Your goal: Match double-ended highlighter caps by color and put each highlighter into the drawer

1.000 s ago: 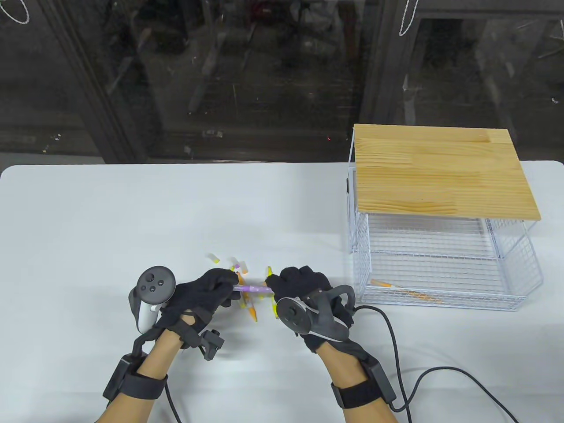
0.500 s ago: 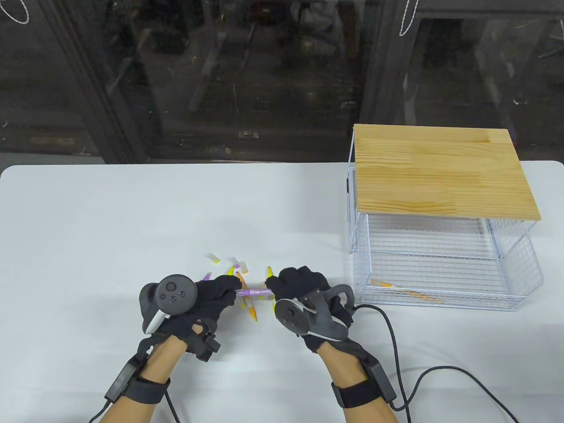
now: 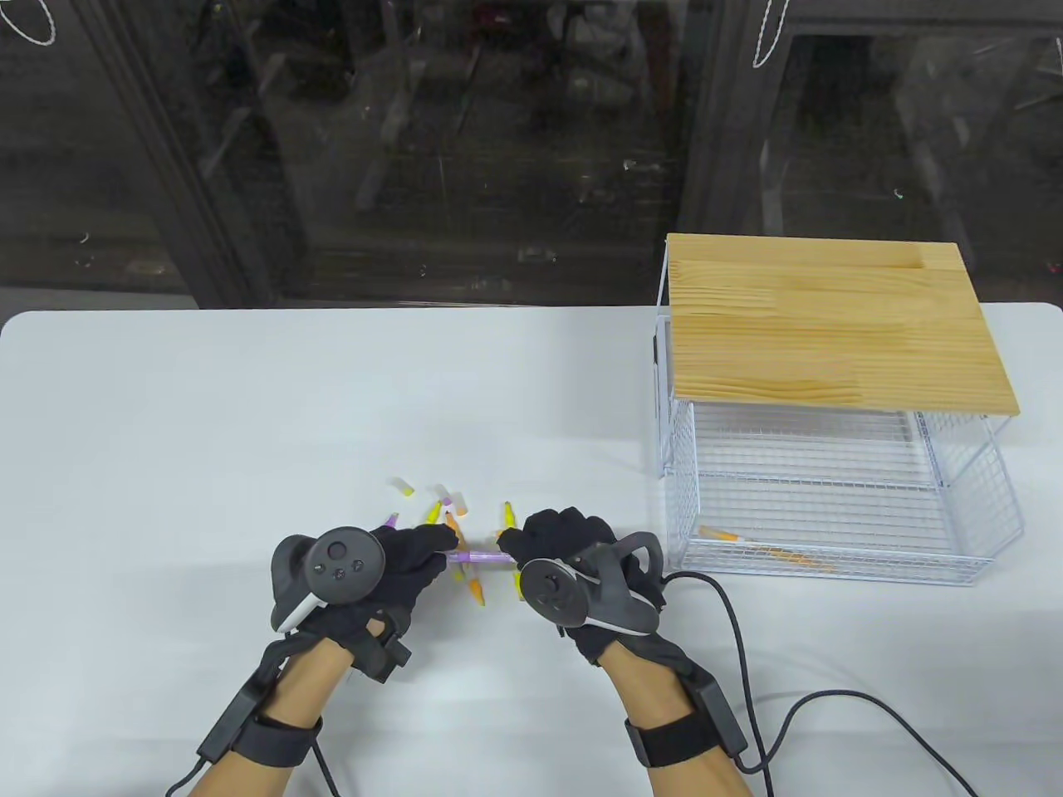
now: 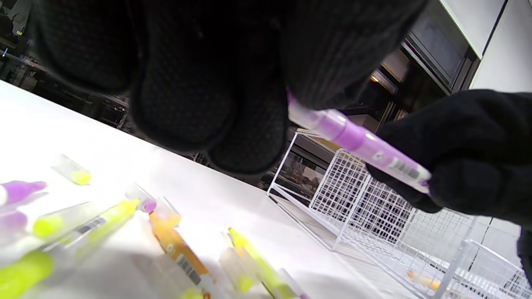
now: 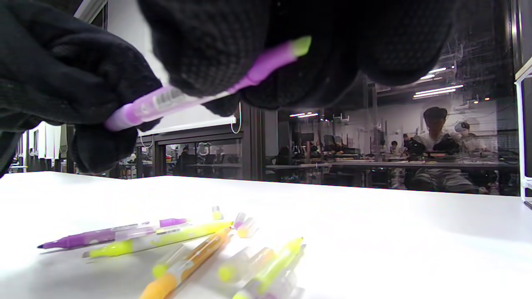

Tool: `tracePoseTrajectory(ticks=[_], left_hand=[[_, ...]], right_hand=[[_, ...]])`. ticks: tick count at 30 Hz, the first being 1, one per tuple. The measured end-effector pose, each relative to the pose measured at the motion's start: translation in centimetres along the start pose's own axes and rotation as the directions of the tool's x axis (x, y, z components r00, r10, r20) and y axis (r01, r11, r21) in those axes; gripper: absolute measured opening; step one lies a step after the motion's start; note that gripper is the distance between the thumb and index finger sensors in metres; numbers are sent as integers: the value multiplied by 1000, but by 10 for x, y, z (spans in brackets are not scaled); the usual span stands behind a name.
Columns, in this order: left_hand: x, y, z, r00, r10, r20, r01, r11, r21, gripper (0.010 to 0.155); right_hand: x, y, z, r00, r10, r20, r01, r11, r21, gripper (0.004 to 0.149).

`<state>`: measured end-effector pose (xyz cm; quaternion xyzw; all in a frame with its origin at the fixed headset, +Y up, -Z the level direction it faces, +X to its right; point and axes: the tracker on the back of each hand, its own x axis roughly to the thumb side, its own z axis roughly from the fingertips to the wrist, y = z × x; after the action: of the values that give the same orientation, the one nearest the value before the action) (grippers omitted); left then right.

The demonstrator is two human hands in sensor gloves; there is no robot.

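Compared with 0.5 s and 1.0 s ago, the left hand (image 3: 399, 556) has rolled further palm-down, so its tracker (image 3: 336, 569) now sits squarely on top, and both hands have closed in slightly along the purple highlighter (image 3: 480, 557). That highlighter stays raised above the table (image 3: 208, 415), roughly level, left hand's fingers curled round one end, right hand (image 3: 556, 540) pinching the other. In the right wrist view the end poking past the right fingers (image 5: 208, 45) shows a yellow-green tip; in the left wrist view the barrel runs from the left fingers (image 4: 208, 104) across to the right hand, barcode label visible. The loose pile under the hands is unchanged: an orange highlighter (image 3: 473, 585), a yellow highlighter (image 3: 433, 512), a second purple highlighter (image 5: 108, 236) lying flat, and several small clear caps (image 3: 404, 486) with yellow or purple ends just behind. The wire drawer (image 3: 830, 531) stands well apart on the right, pulled out from under its wooden top (image 3: 830, 324), with one orange highlighter in the drawer (image 3: 721, 535) near its front left corner; no change there. Surface is a plain white tabletop, a black cable (image 3: 747, 656) trailing from the right wrist. Behind the table a dark glass wall (image 3: 415, 149); the right wrist view shows through or in it a lit room with desks and a seated person (image 5: 436, 137).
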<state>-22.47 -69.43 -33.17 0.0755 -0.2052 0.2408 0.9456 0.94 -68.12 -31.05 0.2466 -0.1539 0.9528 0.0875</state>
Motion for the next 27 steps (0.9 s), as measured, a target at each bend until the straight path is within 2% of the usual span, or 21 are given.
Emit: tracePoseTrajectory(ticks=[8,10,11,13,16,18,23,27], left_hand=[[9,-2,1,999,-45,19,45,999,-27,48],[12,1,3,992,-121,-40,119,992,-43,53],[13,3,3,983,-178,-40,178,984,-6,52],[15,4,4,968,-243,-57,243,970,-20,47],[12,5,3,976,-209,-66,209,978,-15,46],[6,6,3,979,-182,-92,182,983,-5,46],[-7,7,1,974,-177,-140,176,984,-14,45],[-18,7,0,975,-129,-182,128,992,-17,45]], right_hand=[[-4,-6,0,1000,-26,13,26,1000,-10,46],[-5,-8,-1,993,-119,19,119,992,-28,45],[-5,-8,-1,988,-157,14,157,987,-16,45],[-8,-8,-1,977,-211,16,212,977,-30,45],[-16,-9,0,954,-299,-7,299,954,-14,45],[-24,-13,3,932,-360,-40,357,932,-61,46],[-38,-23,8,951,-290,-108,271,949,-159,46],[-42,-19,8,958,-229,-175,202,967,-156,45]])
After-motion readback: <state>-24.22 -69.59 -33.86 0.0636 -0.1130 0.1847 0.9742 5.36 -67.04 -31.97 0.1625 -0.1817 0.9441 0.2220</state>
